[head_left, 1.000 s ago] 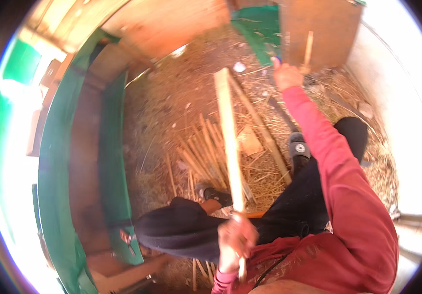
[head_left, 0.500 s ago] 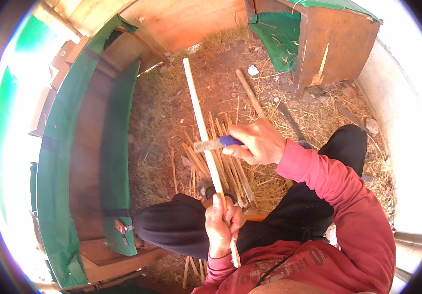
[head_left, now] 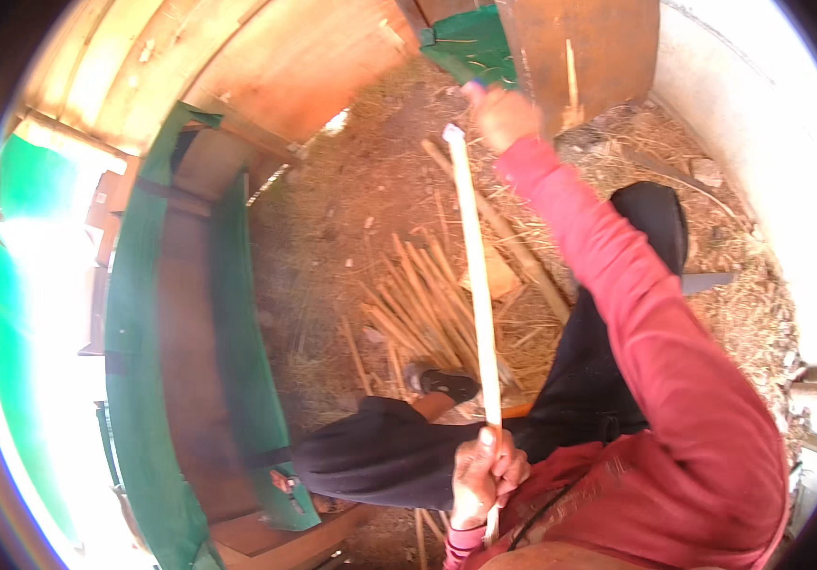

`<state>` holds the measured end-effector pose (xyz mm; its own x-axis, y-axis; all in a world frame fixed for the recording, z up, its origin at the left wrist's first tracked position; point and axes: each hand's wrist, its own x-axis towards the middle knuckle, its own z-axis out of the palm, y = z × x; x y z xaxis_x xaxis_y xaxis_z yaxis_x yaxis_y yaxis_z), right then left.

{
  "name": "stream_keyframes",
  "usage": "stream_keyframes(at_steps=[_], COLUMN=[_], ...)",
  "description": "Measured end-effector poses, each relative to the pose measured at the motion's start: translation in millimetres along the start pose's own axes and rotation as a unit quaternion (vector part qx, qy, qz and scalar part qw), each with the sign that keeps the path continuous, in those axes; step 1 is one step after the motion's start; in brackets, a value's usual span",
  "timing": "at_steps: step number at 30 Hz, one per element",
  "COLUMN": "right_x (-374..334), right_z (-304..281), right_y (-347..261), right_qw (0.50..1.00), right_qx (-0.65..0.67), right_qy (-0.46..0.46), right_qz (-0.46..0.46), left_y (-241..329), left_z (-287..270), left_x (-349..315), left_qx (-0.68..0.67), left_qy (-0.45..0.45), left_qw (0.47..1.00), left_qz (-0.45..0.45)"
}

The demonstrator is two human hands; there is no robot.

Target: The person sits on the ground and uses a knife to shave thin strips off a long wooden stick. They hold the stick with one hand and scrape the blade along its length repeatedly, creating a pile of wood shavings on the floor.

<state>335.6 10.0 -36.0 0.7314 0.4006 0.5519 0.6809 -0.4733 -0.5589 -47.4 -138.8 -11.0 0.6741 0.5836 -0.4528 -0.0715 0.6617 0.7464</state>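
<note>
My left hand [head_left: 487, 475] is closed round the near end of a long, pale peeled wooden stick [head_left: 475, 247], in front of my body. The stick points away from me and stands slightly tilted over the ground. Beyond its far tip, my right hand [head_left: 506, 119] is at arm's length and smeared by motion. Its fingers are wrapped round a blue-handled blade tool [head_left: 476, 85], of which a bit of blue shows. The blade is too blurred to make out. Below the stick lies a pile of split wooden sticks [head_left: 422, 304].
A thick round pole [head_left: 517, 242] and a wood block [head_left: 492, 274] lie on the straw-strewn ground. A flat metal blade [head_left: 707, 282] is beside my right knee. A wooden cabinet [head_left: 608, 57] stands ahead right; a green-covered shelf [head_left: 142, 361] stands left, with a small red tool [head_left: 285, 482].
My right hand has moved from the middle of the stick forward past its far end, with the blue-handled tool. My left hand still grips the stick. The view has shifted.
</note>
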Motion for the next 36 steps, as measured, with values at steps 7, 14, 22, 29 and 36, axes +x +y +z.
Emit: stream_keyframes(at_steps=[7, 14, 22, 29, 36], right_x=[-48.7, -96.3, -39.9, -44.1, -122.3], right_z=[-34.4, -59.4, -16.4, -55.7, -64.3], right_y=[-47.9, -85.2, -51.2, -67.9, -96.9], right_qw=[0.97, 0.895, 0.986, 0.959, 0.882], right_qx=[0.197, 0.24, 0.074, 0.205, 0.333], right_qy=[-0.107, -0.165, -0.134, -0.193, -0.153], right_qz=[-0.088, -0.338, -0.069, -0.03, -0.296], left_y=[26.8, 24.8, -4.7, 20.9, 46.7], left_z=[-39.4, -27.7, -22.9, -33.8, -23.7], left_x=[14.4, 19.1, -13.6, 0.8, 30.9], left_qx=[-0.077, -0.057, 0.001, 0.164, 0.175], left_qy=[0.013, -0.046, -0.078, 0.098, 0.07], left_qw=[0.991, 0.992, 0.995, 0.961, 0.947], left_qz=[0.107, 0.101, 0.058, 0.202, 0.26])
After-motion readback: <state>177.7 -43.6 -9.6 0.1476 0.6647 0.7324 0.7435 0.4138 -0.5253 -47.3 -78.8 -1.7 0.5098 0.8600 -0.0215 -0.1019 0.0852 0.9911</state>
